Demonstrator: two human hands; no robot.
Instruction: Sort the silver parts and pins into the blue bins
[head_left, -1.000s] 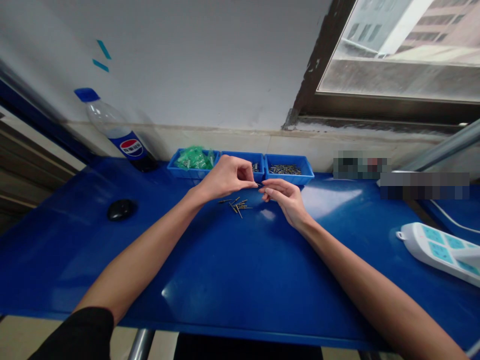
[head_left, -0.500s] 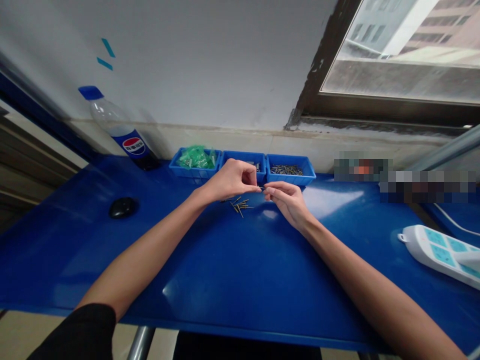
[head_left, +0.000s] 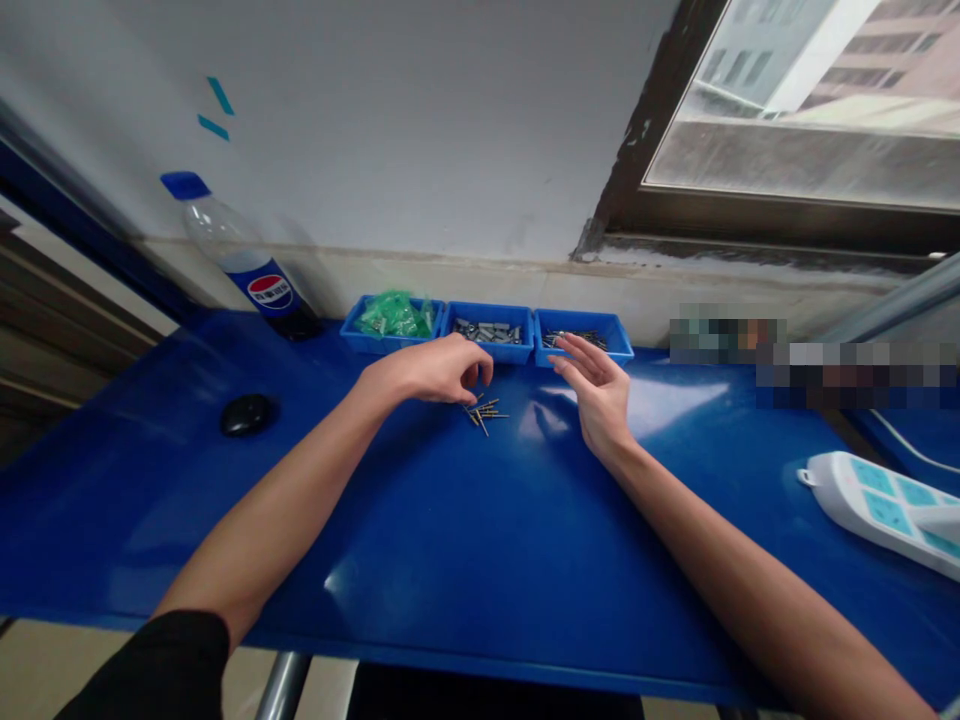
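Observation:
My left hand point(head_left: 442, 372) hovers beside a small pile of thin metal pins with brass-coloured sections point(head_left: 486, 411) on the blue table. Its fingers curl downward, with a gap between thumb and forefinger, and I see nothing held. My right hand point(head_left: 596, 385) is in front of the right blue bin point(head_left: 619, 350), which holds many thin dark metal pieces point(head_left: 577, 338). Thumb and fingers there are apart, with nothing visible between them. The middle blue bin point(head_left: 495, 352) contains short grey metal cylinders point(head_left: 495, 332). In the left blue bin point(head_left: 375, 343) lies a green plastic bag point(head_left: 400, 315).
A cola bottle point(head_left: 259, 280) stands at the back left, and a black rounded object point(head_left: 246, 414) lies in front of it. On the right is a white power strip point(head_left: 862, 500). The wall point(head_left: 420, 150) rises right behind the bins; a blurred patch covers things at the back right.
My hands were together, fingertips meeting at a small thin piece. Now they are apart: the left has moved left and down to the pile, the right slightly right and up, with its fingers spread.

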